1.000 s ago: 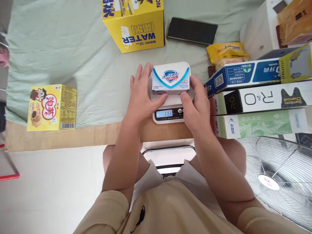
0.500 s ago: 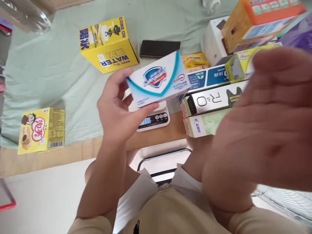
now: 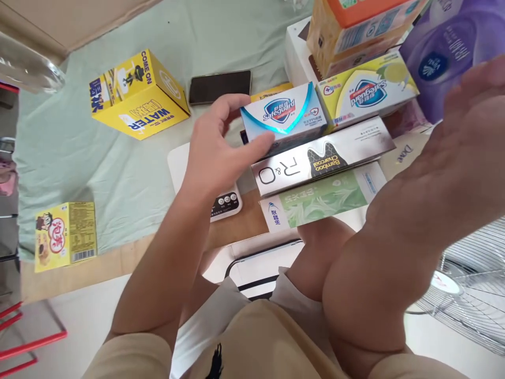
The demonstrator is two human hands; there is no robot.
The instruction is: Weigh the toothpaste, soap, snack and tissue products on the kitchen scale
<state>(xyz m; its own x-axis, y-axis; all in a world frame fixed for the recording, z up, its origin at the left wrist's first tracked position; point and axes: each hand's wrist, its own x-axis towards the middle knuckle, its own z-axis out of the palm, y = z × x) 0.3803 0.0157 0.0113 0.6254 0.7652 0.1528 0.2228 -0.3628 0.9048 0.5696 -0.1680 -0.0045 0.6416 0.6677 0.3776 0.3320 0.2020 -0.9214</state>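
Pale green cloth (image 3: 130, 173) covers most of a wooden table (image 3: 130, 268), whose bare near edge runs across toward the row of packages. The left hand (image 3: 224, 152) grips a blue-and-white Safeguard box (image 3: 286, 113), its fingers on the far-left corner and its thumb along the near side. This box sits at the left end of the packages, though the hand and neighbouring cartons hide most of what is under it. The right hand (image 3: 437, 158) looks open and is raised toward three o'clock, its fingers running to the picture's edge; whether the fingertips touch anything cannot be told

Taking the held box as the centre of the dial, a yellow Safeguard box (image 3: 366, 95) is just beside it at three o'clock. The silver R&O carton (image 3: 323, 158) lies near at four to five, with a green-and-white carton (image 3: 323, 199) beyond it at five. An orange package (image 3: 359, 39) stands at one and a purple package (image 3: 434, 58) at two. The phone (image 3: 220, 87) lies between nine and ten, and the yellow WATER box (image 3: 138, 100) is farther off at nine. At seven to eight is the white scale (image 3: 231, 205), partly covered by the left hand and forearm. Well apart, at eight, stands a yellow snack box (image 3: 65, 237)
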